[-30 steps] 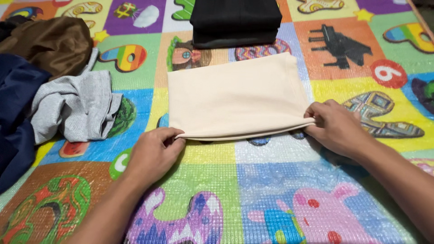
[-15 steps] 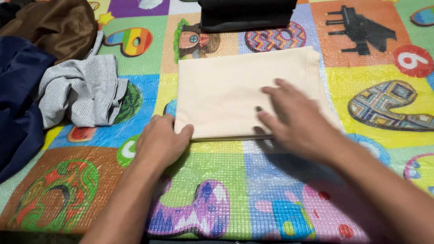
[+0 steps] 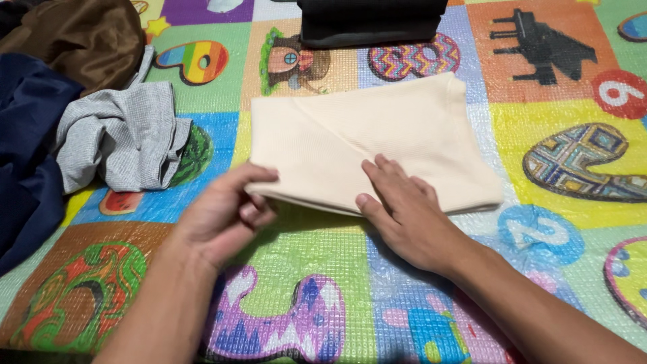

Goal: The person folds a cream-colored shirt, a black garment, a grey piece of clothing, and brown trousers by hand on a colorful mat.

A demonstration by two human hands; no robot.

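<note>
Two hands work one folded cream cloth (image 3: 377, 145) at the middle of the frame. The left hand (image 3: 219, 216) pinches the cloth's lower left corner between thumb and curled fingers, lifting that edge slightly off the mat (image 3: 310, 269). The right hand (image 3: 404, 216) lies flat and open, fingers spread, pressing down on the lower middle of the cloth and gripping nothing. The cloth looks light, soft and limp, with a fine ribbed knit; it likely sags wherever unsupported, so the corners and the folded edge seem the sound places to take hold, with a flat palm keeping the layers from sliding. It lies on a bright, bubbly play mat with cartoon shapes. At upper centre a dark folded stack (image 3: 371, 23) is cut off by the frame's top edge. At left sits a crumpled grey garment (image 3: 125, 138), a navy one (image 3: 27, 155) cut by the left edge, and a brown one (image 3: 77, 40) at upper left. How many layers the cream cloth has cannot be made out, and the left fingertips are hidden beneath it.
</note>
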